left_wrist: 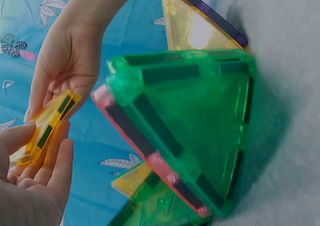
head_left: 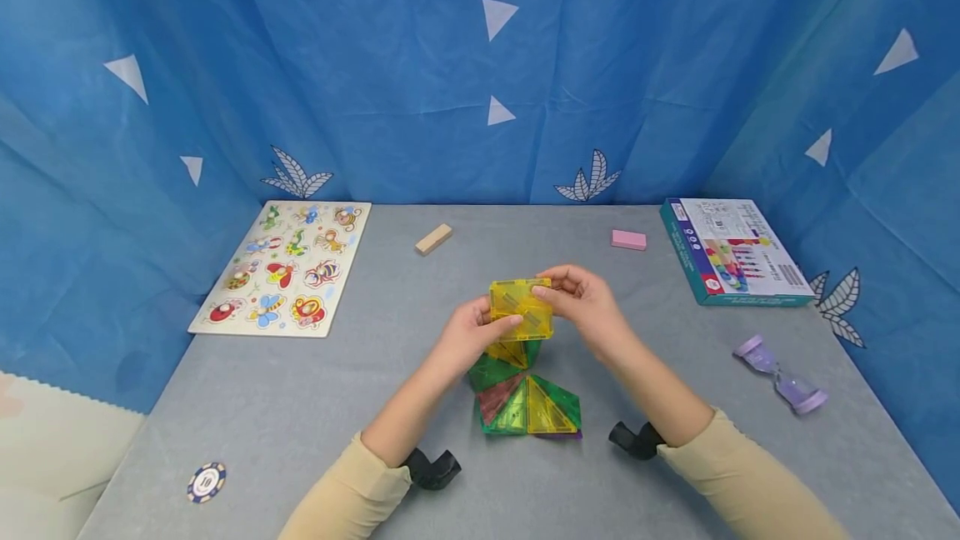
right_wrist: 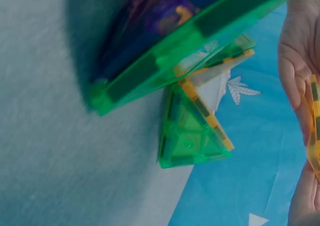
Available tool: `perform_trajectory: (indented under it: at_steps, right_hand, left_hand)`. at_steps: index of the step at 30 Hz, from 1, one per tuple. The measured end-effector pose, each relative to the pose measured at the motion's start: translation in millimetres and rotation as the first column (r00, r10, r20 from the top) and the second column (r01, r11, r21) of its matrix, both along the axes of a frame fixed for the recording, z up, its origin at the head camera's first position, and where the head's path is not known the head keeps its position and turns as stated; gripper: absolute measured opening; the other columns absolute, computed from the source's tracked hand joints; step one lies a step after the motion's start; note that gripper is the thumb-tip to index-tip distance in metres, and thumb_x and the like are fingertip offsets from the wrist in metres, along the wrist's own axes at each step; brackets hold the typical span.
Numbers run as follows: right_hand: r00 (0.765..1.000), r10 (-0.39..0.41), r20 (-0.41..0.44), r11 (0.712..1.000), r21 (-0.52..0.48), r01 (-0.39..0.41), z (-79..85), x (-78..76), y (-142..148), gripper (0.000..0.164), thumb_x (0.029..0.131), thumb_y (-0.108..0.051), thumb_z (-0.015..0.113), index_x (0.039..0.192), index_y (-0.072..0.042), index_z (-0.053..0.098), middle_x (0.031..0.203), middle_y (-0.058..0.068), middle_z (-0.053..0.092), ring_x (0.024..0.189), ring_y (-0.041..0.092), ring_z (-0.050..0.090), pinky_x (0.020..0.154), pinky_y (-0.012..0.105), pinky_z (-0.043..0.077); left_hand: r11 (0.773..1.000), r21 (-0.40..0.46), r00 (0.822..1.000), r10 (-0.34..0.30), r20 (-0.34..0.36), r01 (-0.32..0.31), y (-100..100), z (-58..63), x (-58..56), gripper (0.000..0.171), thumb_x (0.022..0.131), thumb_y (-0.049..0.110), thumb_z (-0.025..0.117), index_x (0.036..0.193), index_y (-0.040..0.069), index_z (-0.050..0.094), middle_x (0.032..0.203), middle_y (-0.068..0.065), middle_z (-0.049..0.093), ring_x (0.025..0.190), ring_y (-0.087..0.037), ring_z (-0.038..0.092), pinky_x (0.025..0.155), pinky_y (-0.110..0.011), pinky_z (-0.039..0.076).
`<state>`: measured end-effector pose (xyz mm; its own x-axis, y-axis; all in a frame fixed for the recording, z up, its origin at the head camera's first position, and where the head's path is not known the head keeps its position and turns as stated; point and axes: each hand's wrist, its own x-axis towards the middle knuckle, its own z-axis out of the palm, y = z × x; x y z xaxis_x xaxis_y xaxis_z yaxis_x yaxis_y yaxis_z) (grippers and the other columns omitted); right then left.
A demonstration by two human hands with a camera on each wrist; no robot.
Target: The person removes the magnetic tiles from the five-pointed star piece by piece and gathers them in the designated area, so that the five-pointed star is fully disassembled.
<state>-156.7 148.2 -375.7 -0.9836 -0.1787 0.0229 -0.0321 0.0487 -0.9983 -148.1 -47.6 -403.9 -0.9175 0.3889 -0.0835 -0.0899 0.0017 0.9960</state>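
A yellow see-through square magnetic tile piece (head_left: 521, 309) is held up between both hands over the tabletop. My left hand (head_left: 471, 336) pinches its left side, thumb on the front face. Along its right edge my right hand (head_left: 583, 303) pinches it, thumb near the upper corner. In the left wrist view the yellow piece (left_wrist: 47, 128) shows two layers with dark magnet strips, lying close together. Directly below stands a ring-like build of magnetic triangle tiles (head_left: 525, 407) in green, yellow, red and purple; the raised piece hides part of its back.
An insect puzzle board (head_left: 285, 269) lies at left, a poker chip (head_left: 206, 482) at front left. A wooden block (head_left: 433, 239) and a pink block (head_left: 628, 240) lie at the back. At right are a toy box (head_left: 738, 252) and a purple sand timer (head_left: 780, 374).
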Motion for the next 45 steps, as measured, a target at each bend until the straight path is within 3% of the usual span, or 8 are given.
perform_trajectory:
  at_steps: [6,10,16,21,25,31,42,45]
  right_hand:
    - [1.0,-0.022,-0.007,0.998,0.058,0.022,-2.5,-1.2,2.6,0.032,0.085,-0.022,0.07,0.103,0.004,0.061,0.089,0.008,0.065,0.08,0.018,0.062,0.074,0.03,0.053]
    - [1.0,-0.029,-0.004,0.998,0.063,0.03,-2.2,-2.1,4.1,0.033,0.085,-0.023,0.069,0.102,0.004,0.062,0.09,0.01,0.066,0.082,0.019,0.063,0.076,0.031,0.053]
    - [0.994,-0.109,0.02,0.992,-0.067,0.11,8.3,-8.4,12.9,0.023,0.086,-0.018,0.069,0.096,0.001,0.062,0.086,0.006,0.067,0.078,0.016,0.065,0.075,0.03,0.053]
    - [0.962,-0.234,0.138,0.934,-0.244,0.262,13.8,-30.4,52.8,0.023,0.081,-0.018,0.073,0.096,-0.004,0.063,0.088,0.002,0.067,0.077,0.014,0.065,0.072,0.026,0.053]
    - [0.924,-0.329,0.195,0.939,-0.035,0.341,10.1,-51.6,86.0,0.041,0.079,-0.033,0.074,0.108,-0.007,0.062,0.101,0.004,0.064,0.083,0.013,0.063,0.074,0.024,0.052]
    - [0.921,-0.305,0.243,0.907,0.369,0.203,-20.3,-85.2,119.1,0.049,0.087,-0.039,0.065,0.118,-0.003,0.053,0.122,0.014,0.05,0.099,0.021,0.053,0.088,0.033,0.048]
    - [0.861,-0.307,0.406,0.888,0.447,0.106,-62.7,-102.9,139.2,0.053,0.088,-0.035,0.064,0.126,-0.001,0.05,0.118,0.014,0.053,0.087,0.016,0.056,0.074,0.02,0.051]
    - [0.867,-0.296,0.401,0.881,0.465,0.085,-65.1,-101.9,141.4,0.055,0.089,-0.037,0.062,0.129,-0.002,0.05,0.124,0.017,0.051,0.095,0.021,0.055,0.078,0.022,0.05]
  left_hand:
    - [0.998,-0.066,1.0,-0.007,-0.023,0.006,-2.6,14.7,4.5,0.03,0.091,0.014,0.062,0.114,-0.004,0.06,0.1,-0.016,0.068,0.086,-0.023,0.066,0.083,-0.052,0.047]
    - [0.995,-0.098,0.999,-0.002,-0.051,-0.003,-3.3,31.2,11.4,0.028,0.091,0.014,0.062,0.111,-0.006,0.061,0.094,-0.015,0.069,0.08,-0.02,0.065,0.074,-0.038,0.053]
    - [0.996,-0.087,0.997,0.029,-0.075,-0.035,-7.7,9.2,1.7,0.035,0.085,0.032,0.068,0.104,0.003,0.065,0.089,-0.012,0.07,0.081,-0.032,0.063,0.073,-0.047,0.05]
    - [0.995,-0.038,0.995,0.088,-0.055,-0.09,-22.8,5.2,-1.5,0.035,0.083,0.03,0.071,0.101,0.001,0.064,0.094,-0.012,0.07,0.087,-0.025,0.066,0.081,-0.048,0.05]
    - [0.987,0.002,0.987,0.16,-0.028,-0.16,-33.1,7.3,-5.4,0.031,0.084,0.02,0.071,0.104,-0.002,0.063,0.097,-0.014,0.07,0.087,-0.021,0.067,0.086,-0.05,0.047]
    - [0.977,0.021,0.978,0.211,0.006,-0.211,-40.4,8.4,-5.8,0.028,0.085,0.016,0.07,0.104,-0.004,0.061,0.095,-0.014,0.069,0.085,-0.02,0.067,0.087,-0.05,0.046]
    - [0.976,0.023,0.976,0.215,0.017,-0.216,-39.4,2.6,-3.5,0.026,0.085,0.015,0.07,0.103,-0.003,0.063,0.094,-0.013,0.07,0.085,-0.019,0.067,0.086,-0.048,0.047]
    - [0.979,0.03,0.979,0.201,0.016,-0.201,-38.2,1.5,-4.8,0.026,0.085,0.014,0.069,0.103,-0.003,0.062,0.094,-0.014,0.069,0.086,-0.019,0.067,0.086,-0.049,0.047]
